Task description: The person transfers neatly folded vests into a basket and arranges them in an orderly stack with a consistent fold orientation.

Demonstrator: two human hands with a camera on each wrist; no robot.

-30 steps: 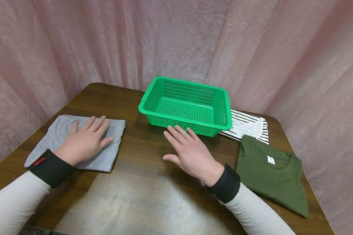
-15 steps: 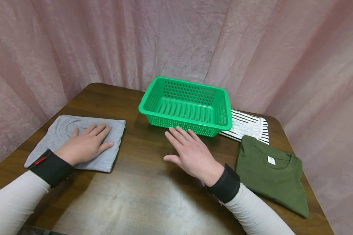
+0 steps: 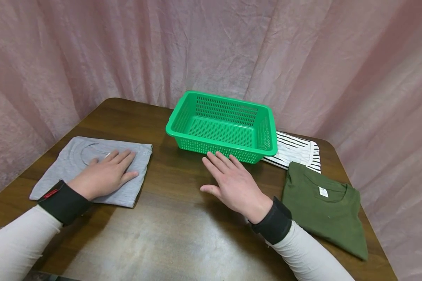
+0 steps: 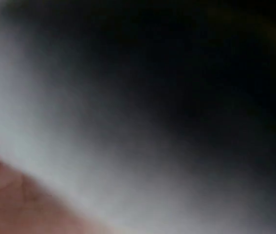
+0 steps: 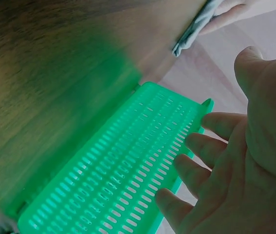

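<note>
Grey folded shirt on the left side of the brown table, neckline toward the far side, partly covered by the left hand. Left fingers slightly spread, lying on the fabric, back of the hand upward, grasping nothing. Right hand well apart from the shirt, in front of the green basket, fingers stretched out and released, thumb out to the side. Right fingertips near the basket's front wall; impossible to tell whether touching. Basket upright toward the far edge, slotted walls, perforated floor in sight. To the right, white striped cloth, left end hidden by the basket. Nearer, dark green folded shirt, small white label at the neck. Black bands around both wrists, whitish sleeves behind. Pink curtain beyond the table. From the left wrist, mostly dark and pale blur, with skin at the lower left corner
</note>
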